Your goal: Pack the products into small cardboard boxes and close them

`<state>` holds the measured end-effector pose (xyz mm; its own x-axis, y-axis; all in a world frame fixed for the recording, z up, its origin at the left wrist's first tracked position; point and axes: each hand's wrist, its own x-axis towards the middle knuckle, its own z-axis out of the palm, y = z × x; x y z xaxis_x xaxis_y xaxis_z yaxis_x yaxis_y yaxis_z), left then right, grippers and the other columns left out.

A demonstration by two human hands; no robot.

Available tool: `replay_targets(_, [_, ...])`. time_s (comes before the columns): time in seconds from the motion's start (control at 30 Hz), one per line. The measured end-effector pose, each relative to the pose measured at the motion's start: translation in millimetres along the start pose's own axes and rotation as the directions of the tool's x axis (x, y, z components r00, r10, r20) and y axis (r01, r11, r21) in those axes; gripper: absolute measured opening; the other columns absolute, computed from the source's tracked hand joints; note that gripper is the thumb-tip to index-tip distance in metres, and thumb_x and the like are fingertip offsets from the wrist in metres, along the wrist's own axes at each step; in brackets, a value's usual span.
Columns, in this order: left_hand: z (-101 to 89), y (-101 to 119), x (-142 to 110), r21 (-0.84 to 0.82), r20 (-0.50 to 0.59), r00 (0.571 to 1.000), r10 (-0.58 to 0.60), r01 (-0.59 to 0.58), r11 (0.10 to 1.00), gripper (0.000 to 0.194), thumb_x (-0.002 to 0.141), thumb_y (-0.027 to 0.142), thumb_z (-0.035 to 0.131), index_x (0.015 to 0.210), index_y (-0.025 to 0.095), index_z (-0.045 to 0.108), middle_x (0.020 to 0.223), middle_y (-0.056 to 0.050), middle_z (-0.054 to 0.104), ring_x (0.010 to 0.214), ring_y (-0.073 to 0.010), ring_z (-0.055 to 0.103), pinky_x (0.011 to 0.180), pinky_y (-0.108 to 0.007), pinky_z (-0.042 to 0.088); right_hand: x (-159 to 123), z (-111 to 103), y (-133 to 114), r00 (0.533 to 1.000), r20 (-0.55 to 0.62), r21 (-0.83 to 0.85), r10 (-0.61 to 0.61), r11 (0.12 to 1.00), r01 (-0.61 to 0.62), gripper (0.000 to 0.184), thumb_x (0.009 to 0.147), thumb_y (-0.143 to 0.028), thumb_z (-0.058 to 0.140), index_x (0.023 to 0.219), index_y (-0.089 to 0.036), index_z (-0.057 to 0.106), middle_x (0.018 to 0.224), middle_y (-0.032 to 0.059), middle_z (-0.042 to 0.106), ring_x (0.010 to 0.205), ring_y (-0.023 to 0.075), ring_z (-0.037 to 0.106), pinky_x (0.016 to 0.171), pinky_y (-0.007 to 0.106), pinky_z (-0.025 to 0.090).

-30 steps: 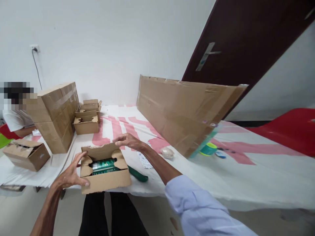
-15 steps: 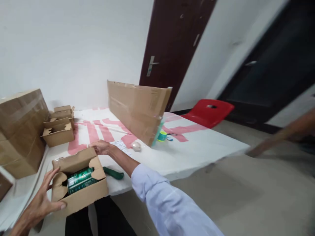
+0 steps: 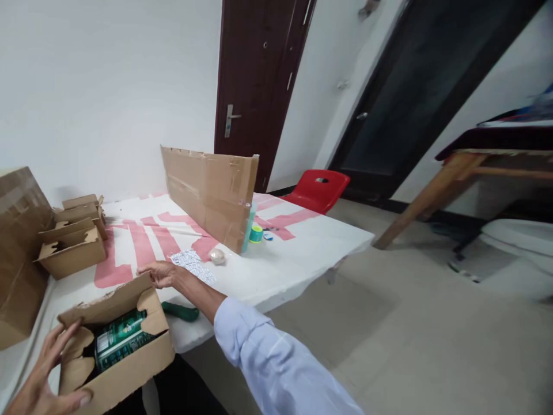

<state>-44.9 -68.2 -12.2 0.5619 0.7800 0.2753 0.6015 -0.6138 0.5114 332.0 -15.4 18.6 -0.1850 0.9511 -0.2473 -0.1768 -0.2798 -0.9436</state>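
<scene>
An open cardboard box (image 3: 133, 366) is tilted at the near edge of the table, with a green can (image 3: 121, 337) lying on its side inside. My left hand (image 3: 47, 380) grips the box's left end, its fingers over the far edge and thumb on the near wall. At the far right corner, my right hand (image 3: 159, 274) is closed on the raised back flap; its fingertips are partly hidden. Beside the box, under my right forearm, lies a dark green, curved object (image 3: 180, 312) whose kind I cannot make out.
Smaller open boxes (image 3: 73, 253) stand at the left by a large carton (image 3: 19, 253). A cardboard panel (image 3: 207, 190) stands upright on the table, near a roll of tape (image 3: 256, 233). A printed sheet (image 3: 193, 266) lies beyond my right arm. A red chair (image 3: 317, 190) stands behind.
My view has turned right, so the scene sits further left and a wooden table leg shows clearly. Both hands keep hold of the box, which appears lower and further left.
</scene>
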Motion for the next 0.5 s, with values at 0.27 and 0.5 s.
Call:
replay_targets(0.27, [7.6,-7,0,-0.039,-0.052,0.999,-0.005,0.003,0.999,0.093,0.075,0.057,0.083,0.158,0.038,0.047,0.165,-0.009,0.045,0.148,-0.0423,0.051,0.109,-0.051,0.058,-31,-62,41,0.838,-0.437,-0.326,-0.327,0.926,0.191,0.027,0.090,-0.044,0.070,0.084,-0.018,0.070,0.081,0.0037,0.072,0.075,0.0165,0.067,0.071,0.028,0.056])
replay_targets(0.5, [12.2,-6,2,-0.099,-0.079,0.994,-0.081,0.073,0.992,0.096,0.068,0.061,0.086,0.154,0.035,0.053,0.162,-0.011,0.049,0.146,-0.0445,0.052,0.108,-0.052,0.059,-79,-195,45,0.524,-0.578,-0.744,-0.626,0.668,-0.022,0.024,0.093,-0.029,0.058,0.072,-0.020,0.065,0.101,0.0111,0.072,0.110,0.0255,0.061,0.101,0.036,0.046])
